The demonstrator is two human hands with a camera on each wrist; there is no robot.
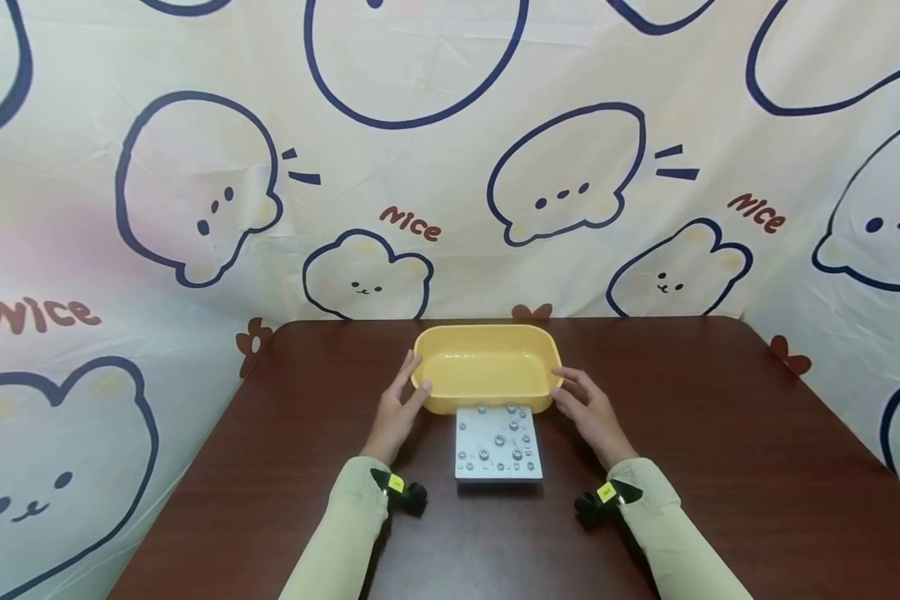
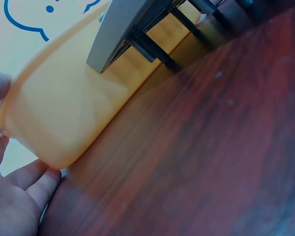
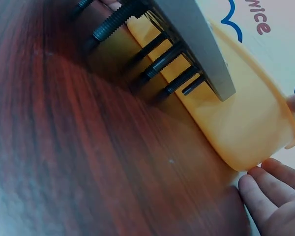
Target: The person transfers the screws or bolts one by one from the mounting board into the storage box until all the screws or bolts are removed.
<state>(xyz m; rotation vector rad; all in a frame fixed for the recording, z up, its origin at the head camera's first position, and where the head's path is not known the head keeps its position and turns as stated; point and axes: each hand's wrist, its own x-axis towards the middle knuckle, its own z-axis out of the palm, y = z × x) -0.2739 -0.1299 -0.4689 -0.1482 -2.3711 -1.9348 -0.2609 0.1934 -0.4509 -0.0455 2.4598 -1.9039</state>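
Observation:
A shallow yellow plastic basin (image 1: pixel 442 406) with rounded corners stands on the table. At its left end my left hand (image 1: pixel 395 417) holds it, the thumb at the rim and fingertips low on the wall in the left wrist view. My right hand (image 1: pixel 594 417) grips the opposite end the same way, its fingertips (image 3: pixel 253 189) by the bottom edge. Just in front of the basin, between my hands, is a silver metal plate (image 1: pixel 498 446) with several bolt heads and nuts on top. Threaded bolts (image 2: pixel 157 51) stick down beneath it, raising the plate off the tabletop.
The dark brown wooden table (image 1: pixel 667 400) extends to both sides, with rounded far corners. Behind it hangs a pale cloth (image 1: pixel 450 167) printed with cartoon bears. Each wrist carries a small black camera (image 1: pixel 412 498) over a light sleeve.

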